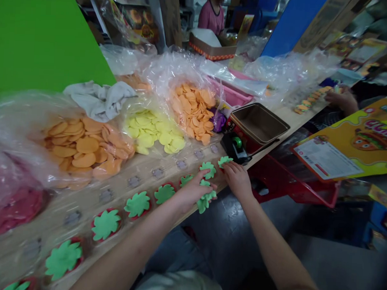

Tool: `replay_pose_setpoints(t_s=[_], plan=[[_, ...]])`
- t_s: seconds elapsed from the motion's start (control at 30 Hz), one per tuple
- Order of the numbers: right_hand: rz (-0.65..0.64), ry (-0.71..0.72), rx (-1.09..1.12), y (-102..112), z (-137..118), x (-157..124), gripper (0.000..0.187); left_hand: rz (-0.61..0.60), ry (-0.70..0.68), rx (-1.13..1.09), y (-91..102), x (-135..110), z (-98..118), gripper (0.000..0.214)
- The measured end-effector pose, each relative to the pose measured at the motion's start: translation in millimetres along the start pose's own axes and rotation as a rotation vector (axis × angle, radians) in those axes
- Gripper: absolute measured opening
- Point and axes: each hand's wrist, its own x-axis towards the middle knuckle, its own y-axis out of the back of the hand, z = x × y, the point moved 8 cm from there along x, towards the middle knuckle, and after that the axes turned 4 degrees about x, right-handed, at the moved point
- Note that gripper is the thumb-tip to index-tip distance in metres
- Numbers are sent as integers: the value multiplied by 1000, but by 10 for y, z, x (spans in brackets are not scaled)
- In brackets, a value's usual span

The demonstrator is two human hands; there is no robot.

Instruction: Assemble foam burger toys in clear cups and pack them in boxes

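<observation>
A row of green leaf-shaped pieces (106, 224), each lying on a red round piece in a clear holder, runs along the front of the table. My left hand (191, 195) is closed around several loose green leaf-shaped pieces (205, 199), with its fingertips close to a laid green piece (208, 170). At the right end of the row, the fingers of my right hand (238, 179) are bent together on the last green piece (224, 161) and partly cover it. Next to that hand stands a black tape dispenser (236, 147).
Clear bags hold orange discs (85, 147) and yellow discs (152, 131) behind the row. A brown metal tin (259, 122) stands at the table's edge. Below it is a red crate (306, 187). A co-worker's hand (342, 99) is at the far right, beside a printed yellow box (355, 138).
</observation>
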Motion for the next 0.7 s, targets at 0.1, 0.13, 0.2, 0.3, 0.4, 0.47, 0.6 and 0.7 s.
replay_pose_setpoints(t_s=[0.1,0.13,0.2,0.3,0.4,0.47,0.6,0.7], plan=[[76,-81,7,95,68,-172,34,-93,37,120,-187,182,33,81],[99,-142,-13,132,120,-223,36,-95,41,188,-232,256,44,86],[103,-267,-81,168,218,-307,41,-61,50,339,-285,411,56,95],[-6,-357,-172,104,273,-359,49,-33,125,477,-312,598,-26,102],[-120,-374,-200,25,261,-341,55,-38,145,569,-302,696,-116,103],[-159,-400,-195,15,269,-304,57,10,67,657,-274,718,-101,102],[-310,-536,-193,-36,386,-264,61,117,-64,733,-264,681,-65,104],[-395,-519,-216,-63,416,-251,62,150,-104,756,-282,662,-51,105]])
